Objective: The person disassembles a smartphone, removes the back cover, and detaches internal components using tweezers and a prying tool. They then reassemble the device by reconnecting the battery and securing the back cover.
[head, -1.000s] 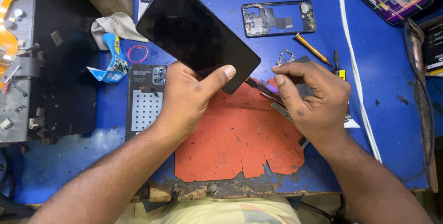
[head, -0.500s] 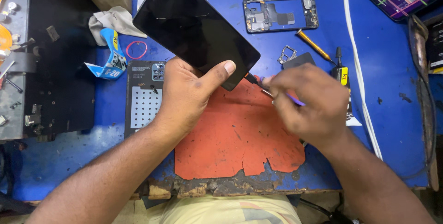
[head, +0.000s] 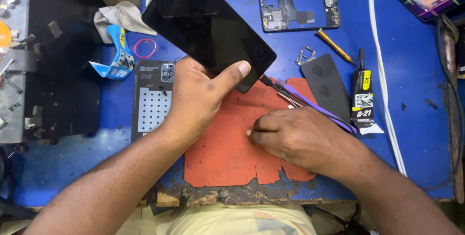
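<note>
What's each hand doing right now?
Left hand: holding the black phone screen.
Right hand: fingers curled on the orange mat; holding anything cannot be told.

Desk [head: 416, 118], blue top, front edge worn. On it: torn orange mat [head: 227, 157], black perforated plate [head: 152, 106], phone frame [head: 299, 12], glue tube [head: 362, 94], yellow-handled screwdriver [head: 336, 47], white cable [head: 382, 70], grey cloth [head: 121, 18], red rubber band [head: 145, 48].

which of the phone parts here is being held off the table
The black phone screen, gripped at its lower corner by the left hand. The phone frame and back cover lie flat.
</note>
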